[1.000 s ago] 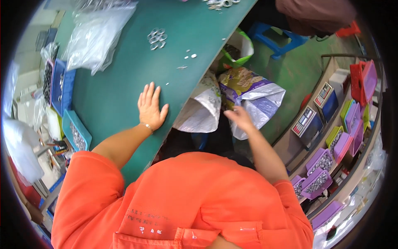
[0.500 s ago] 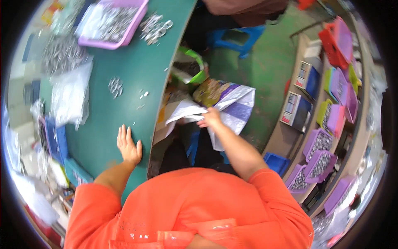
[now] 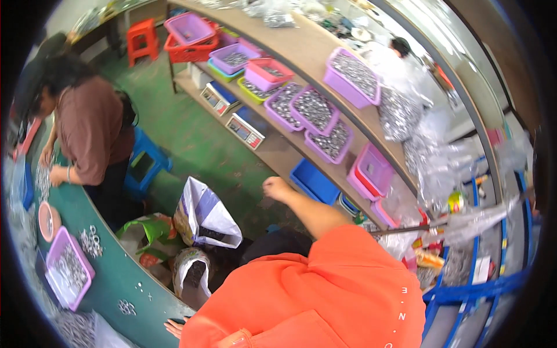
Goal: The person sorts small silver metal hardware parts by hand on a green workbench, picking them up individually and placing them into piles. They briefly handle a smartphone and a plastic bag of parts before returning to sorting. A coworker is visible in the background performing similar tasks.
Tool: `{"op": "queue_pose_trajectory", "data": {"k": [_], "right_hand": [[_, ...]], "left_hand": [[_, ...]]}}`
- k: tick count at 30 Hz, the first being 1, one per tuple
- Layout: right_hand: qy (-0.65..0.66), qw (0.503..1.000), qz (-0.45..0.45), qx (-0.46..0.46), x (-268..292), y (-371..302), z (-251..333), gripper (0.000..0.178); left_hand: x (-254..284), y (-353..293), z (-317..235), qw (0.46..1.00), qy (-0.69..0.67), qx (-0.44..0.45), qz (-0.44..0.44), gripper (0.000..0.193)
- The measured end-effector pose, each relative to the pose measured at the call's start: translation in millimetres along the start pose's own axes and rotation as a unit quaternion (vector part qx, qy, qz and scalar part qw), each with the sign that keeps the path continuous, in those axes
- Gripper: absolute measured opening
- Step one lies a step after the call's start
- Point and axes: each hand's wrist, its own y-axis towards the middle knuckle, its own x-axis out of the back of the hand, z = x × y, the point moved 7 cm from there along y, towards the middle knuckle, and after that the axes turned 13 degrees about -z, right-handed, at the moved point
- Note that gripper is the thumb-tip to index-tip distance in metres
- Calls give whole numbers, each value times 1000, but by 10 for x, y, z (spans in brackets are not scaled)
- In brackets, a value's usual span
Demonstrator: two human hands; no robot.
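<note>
My left hand (image 3: 173,328) lies with its fingers stretched out on the green table (image 3: 152,316), partly hidden by my orange shirt. My right hand (image 3: 277,189) is in mid-air over the floor, its fingers curled in and no object visible in it. The closest thing to it is a blue tray (image 3: 314,181) on the low shelf. Apart from both hands, an open white-and-purple woven sack (image 3: 208,210) stands beside the table with dark contents. Below it is another open sack (image 3: 187,262), also holding dark stuff.
Shelves on the right carry purple trays (image 3: 315,110) of small metal parts and two scales (image 3: 246,130). A person in brown (image 3: 96,124) works at the table's far end, next to a blue stool (image 3: 145,156). A green bag (image 3: 152,229) stands by the table; a purple tray (image 3: 86,272) sits on it.
My view has swung right toward the shelves. My right hand has let go of the white-and-purple sack and moved away toward the shelf. My left hand stays on the table.
</note>
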Motion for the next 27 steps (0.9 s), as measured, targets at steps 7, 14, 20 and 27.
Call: {"op": "queue_pose_trajectory", "data": {"k": [7, 14, 20, 27], "right_hand": [[95, 925, -204, -307, 1699, -1480, -928, 10], [202, 888, -373, -178, 2665, -1660, -844, 20], [229, 785, -569, 91, 4546, -1537, -237, 18], [-100, 775, -602, 165, 6004, -481, 649, 72]], "left_hand": [[-323, 312, -308, 988, -133, 79, 30, 46], [-713, 652, -856, 894, -359, 227, 142, 46], [-1090, 1163, -2022, 761, -544, 274, 224, 48], [-629, 2192, -5431, 581, -655, 144, 462, 19]]}}
